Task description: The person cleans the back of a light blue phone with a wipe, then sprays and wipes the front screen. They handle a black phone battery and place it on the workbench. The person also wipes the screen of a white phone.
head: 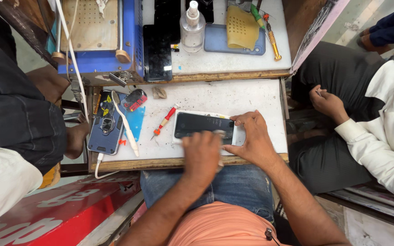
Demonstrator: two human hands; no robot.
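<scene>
Both hands on the phone, right at the desk's near edge.
Left hand (201,152) presses flat over the phone (204,125); right hand (254,139) pins its right end, fingers spread. The phone lies flat, long axis left to right, dark glass up on a white backing. A red sign (55,209) with pale lettering sits lower left.

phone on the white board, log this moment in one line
left hand: pressed on phone, blurred | right hand: steadying phone's right end | red screwdriver: lying left of phone | white board
</scene>
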